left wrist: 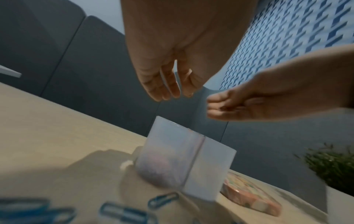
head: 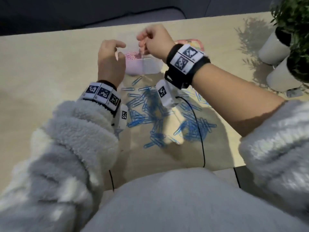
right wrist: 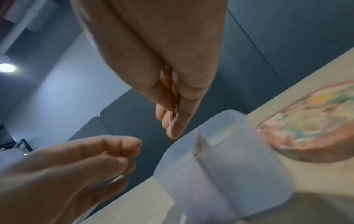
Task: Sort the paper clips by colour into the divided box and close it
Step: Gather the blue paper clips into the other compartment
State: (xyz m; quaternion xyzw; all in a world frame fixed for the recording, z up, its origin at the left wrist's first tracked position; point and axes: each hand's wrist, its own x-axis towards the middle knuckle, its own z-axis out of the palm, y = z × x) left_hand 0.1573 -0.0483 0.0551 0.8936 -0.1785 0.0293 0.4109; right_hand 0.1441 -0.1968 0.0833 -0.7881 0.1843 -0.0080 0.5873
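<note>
A translucent divided box (head: 150, 66) (left wrist: 184, 159) (right wrist: 220, 166) stands open on the table, with pink paper clips (head: 132, 56) in its left compartment. My right hand (head: 143, 46) (right wrist: 172, 121) hovers above the box's divider, fingertips pressed together on a few small pink clips. My left hand (head: 115, 52) (left wrist: 168, 94) hangs just left of the box, its fingers loose and apparently holding nothing. Several blue paper clips (head: 150, 111) (left wrist: 162, 200) lie scattered on the table between the box and me.
A round colourful tin (head: 192, 43) (right wrist: 310, 128) lies right behind the box. Two white plant pots (head: 274, 47) stand at the table's far right. A black cable (head: 200, 131) runs across the blue clips to the near edge. A dark sofa sits beyond the table.
</note>
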